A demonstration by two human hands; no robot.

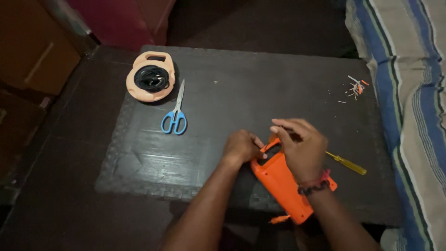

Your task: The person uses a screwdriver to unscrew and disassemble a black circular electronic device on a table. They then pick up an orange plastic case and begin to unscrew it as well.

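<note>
An orange plastic casing (278, 186) lies on the dark mat (223, 93) near its front edge. My left hand (241, 146) grips the casing's top end with curled fingers. My right hand (302, 146) rests over the casing from the right, fingers pinching at the same top end. A bead bracelet and a red thread sit on my right wrist. A small orange piece (280, 218) pokes out below the casing.
A screwdriver with a yellow handle (347, 164) lies right of my right hand. Blue-handled scissors (175, 116) and a peach reel of black cable (151, 79) lie at the back left. Small wire scraps (355, 87) sit at the back right. Striped fabric (413, 93) borders the right side.
</note>
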